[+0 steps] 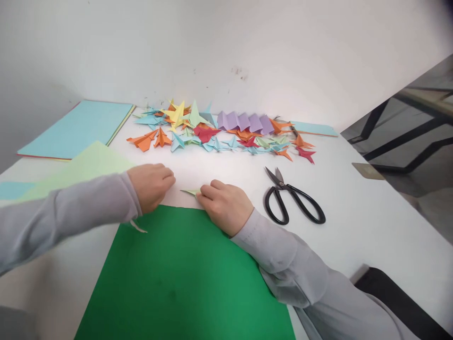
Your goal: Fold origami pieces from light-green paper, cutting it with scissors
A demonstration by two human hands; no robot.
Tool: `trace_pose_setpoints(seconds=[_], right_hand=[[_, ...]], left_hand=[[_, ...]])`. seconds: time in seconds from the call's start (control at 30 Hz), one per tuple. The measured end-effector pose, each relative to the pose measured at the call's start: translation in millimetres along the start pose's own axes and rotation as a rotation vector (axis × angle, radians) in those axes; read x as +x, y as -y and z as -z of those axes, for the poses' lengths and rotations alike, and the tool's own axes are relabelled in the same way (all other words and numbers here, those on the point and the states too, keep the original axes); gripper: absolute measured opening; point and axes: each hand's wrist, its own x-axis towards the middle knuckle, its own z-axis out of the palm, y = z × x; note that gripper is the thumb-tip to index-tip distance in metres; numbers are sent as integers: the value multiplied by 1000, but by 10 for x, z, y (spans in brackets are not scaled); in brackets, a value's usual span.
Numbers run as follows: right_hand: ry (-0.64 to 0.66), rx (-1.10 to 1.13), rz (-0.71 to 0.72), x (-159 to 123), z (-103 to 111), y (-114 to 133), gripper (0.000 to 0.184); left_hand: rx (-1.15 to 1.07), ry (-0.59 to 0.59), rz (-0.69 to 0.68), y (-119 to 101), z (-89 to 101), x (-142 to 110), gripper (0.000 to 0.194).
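Folded paper [190, 191], 1 pc, pale green, mid-table, just past the far edge of 1 green sheet [184, 274]. R hand [228, 208] has it pinched, fingers closed; L hand [150, 186] curled nearby, can't tell if it's holding anything. 1 pr scissors [282, 186], blades apart, R of R hand. Table's [354, 203] far edge: 1 purple zigzag strip [244, 122], many overlapping paper shapes [178, 114], total unclear. Far L corner: 1 blue-topped stack [85, 127].

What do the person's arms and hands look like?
The left sleeve and right sleeve are long, wrinkly and pale grey. A thin, pale string-like strip shows below the left cuff. The left hand and right hand wear no gloves.
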Motion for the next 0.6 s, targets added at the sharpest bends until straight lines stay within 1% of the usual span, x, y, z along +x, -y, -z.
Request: trace_pose_setpoints(seconds=[0.03, 0.1, 0.17, 0.23, 0.3, 0.37, 0.47, 0.6], right_hand=[[-9, -2, 5, -1, -3, 2, 24], [-30, -8, 19, -3, -7, 8, 23], [-51, -15, 34, -6, -8, 13, 23], [-65, -20, 47, -9, -5, 13, 21], [-73, -25, 60, -12, -2, 9, 18], [-75, -33, 69, -16, -4, 4, 16], [-89, -42, 76, -18, -18, -2, 17], [-121, -35, 89, -17, -39, -11, 16]], left_hand=[[20, -21, 2, -131, -28, -73, 28], [13, -79, 59, -433, -92, -176, 36], [-42, -121, 111, -710, -157, -207, 49], [-107, -129, 145, -893, -211, -175, 65], [-155, -118, 175, -974, -253, -119, 75], [-192, -95, 202, -993, -284, -78, 81], [-222, -78, 223, -1011, -315, -72, 79], [-245, -94, 252, -1061, -322, -103, 74]])
